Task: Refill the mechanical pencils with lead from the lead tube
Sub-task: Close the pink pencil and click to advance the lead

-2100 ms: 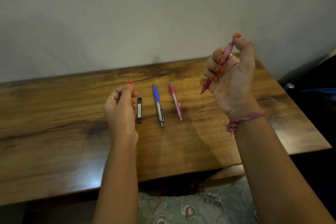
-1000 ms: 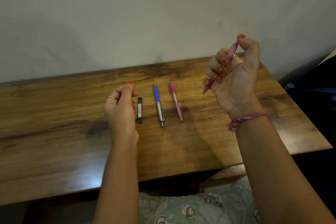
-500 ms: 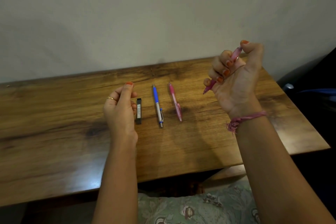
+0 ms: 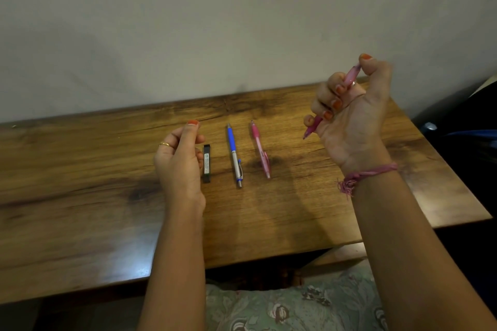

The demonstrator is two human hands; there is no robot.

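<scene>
The right hand [image 4: 349,115] grips a pink pencil [image 4: 352,76] above the bench's [image 4: 80,209] far right corner, thumb on its cap, likely to click. Left hand [image 4: 178,161] hovers, fingers curled, seemingly pinching something too small to tell, beside the lead tube [image 4: 206,163] mid-bench.

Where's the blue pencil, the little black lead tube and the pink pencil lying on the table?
blue pencil [image 4: 234,154], head view, middle of barrel.
lead tube [image 4: 206,163], head view, middle of label.
pink pencil [image 4: 259,148], head view, mid-barrel.

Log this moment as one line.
right hand: grips pink pencil, thumb on cap | left hand: raised | lead tube, blue pencil: on table
</scene>
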